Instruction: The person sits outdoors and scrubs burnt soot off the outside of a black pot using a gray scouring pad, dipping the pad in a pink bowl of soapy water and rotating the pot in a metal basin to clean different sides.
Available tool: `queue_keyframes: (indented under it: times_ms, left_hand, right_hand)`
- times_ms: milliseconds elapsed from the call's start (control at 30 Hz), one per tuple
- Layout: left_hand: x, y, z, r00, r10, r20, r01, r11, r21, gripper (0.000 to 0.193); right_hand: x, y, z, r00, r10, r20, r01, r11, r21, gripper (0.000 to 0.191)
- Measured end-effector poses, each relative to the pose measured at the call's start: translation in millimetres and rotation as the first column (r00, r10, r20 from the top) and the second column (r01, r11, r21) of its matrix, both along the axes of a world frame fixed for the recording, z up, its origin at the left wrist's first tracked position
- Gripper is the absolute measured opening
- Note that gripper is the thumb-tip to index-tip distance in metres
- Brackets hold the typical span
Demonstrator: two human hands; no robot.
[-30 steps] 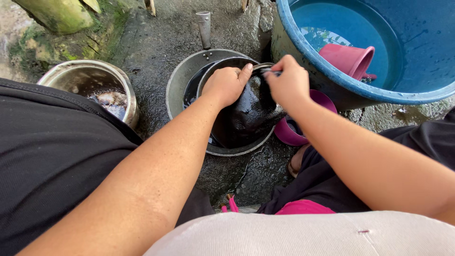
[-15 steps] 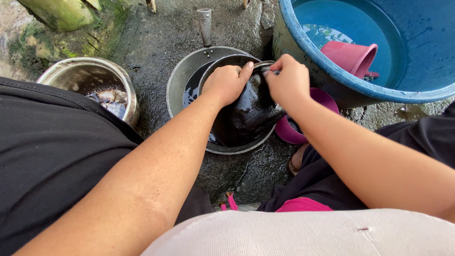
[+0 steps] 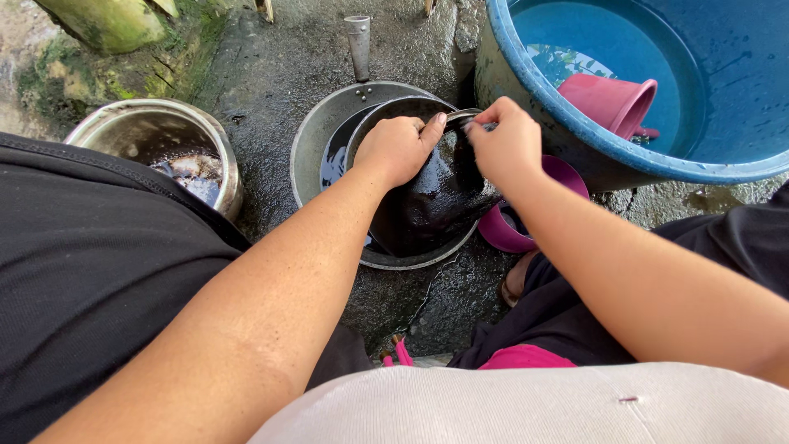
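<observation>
**Between my knees, both hands are working on the black pan**

Straight ahead of me on the wet concrete ground, the black pan [image 3: 427, 197] is sitting tilted inside a grey metal basin [image 3: 316, 144], its dark inside facing me. My left hand [image 3: 399, 148] is lying palm-down over the pan's upper left rim, fingers curled and closed on it. My right hand [image 3: 505, 140] is pinching the far rim just beside it, fingertips nearly meeting my left thumb; I cannot tell whether it is holding a scrubber. Both hands are equally near. Just right of the pan a purple bowl [image 3: 567, 177] is peeking out under my wrist. Farther off, a steel pot [image 3: 148, 127] is standing at left, a blue tub [image 3: 575, 140] with a pink dipper [image 3: 612, 103] floating in it at right.
</observation>
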State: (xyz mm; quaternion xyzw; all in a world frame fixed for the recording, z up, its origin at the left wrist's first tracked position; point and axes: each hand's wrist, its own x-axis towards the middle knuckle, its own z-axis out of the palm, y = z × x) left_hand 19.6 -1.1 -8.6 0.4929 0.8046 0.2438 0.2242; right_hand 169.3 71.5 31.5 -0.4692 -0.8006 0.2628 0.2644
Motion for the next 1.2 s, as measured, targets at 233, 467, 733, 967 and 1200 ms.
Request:
queue_keyframes:
  times_ms: [233, 467, 733, 967, 1200]
  left_hand:
    - [-2, -1, 1, 1.0, -0.01, 0.008, 0.01, 0.999, -0.039, 0.072]
    - [-1, -2, -3, 1.0, -0.014, -0.023, 0.013, 1.0, -0.01, 0.071]
    - [2, -1, -1, 1.0, -0.017, 0.003, 0.017, 0.999, -0.027, 0.072]
    - [-1, -1, -2, 1.0, -0.022, 0.02, 0.022, 1.0, -0.008, 0.071]
    - [0, 0, -1, 1.0, -0.022, 0.013, 0.022, 0.999, -0.032, 0.071]
  right_hand:
    - [1, 3, 1, 0.998, 0.033, 0.057, -0.032, 0.999, -0.017, 0.02]
    - [3, -5, -3, 0.997, -0.043, 0.068, 0.044, 0.999, -0.012, 0.022]
    - [3, -2, -3, 0.997, -0.049, 0.056, 0.053, 0.995, -0.08, 0.021]
    - [6, 1, -2, 0.989, 0.143, 0.043, -0.149, 0.941, 0.303, 0.017]
    - [5, 11, -1, 0.996, -0.047, 0.069, 0.052, 0.996, -0.072, 0.019]
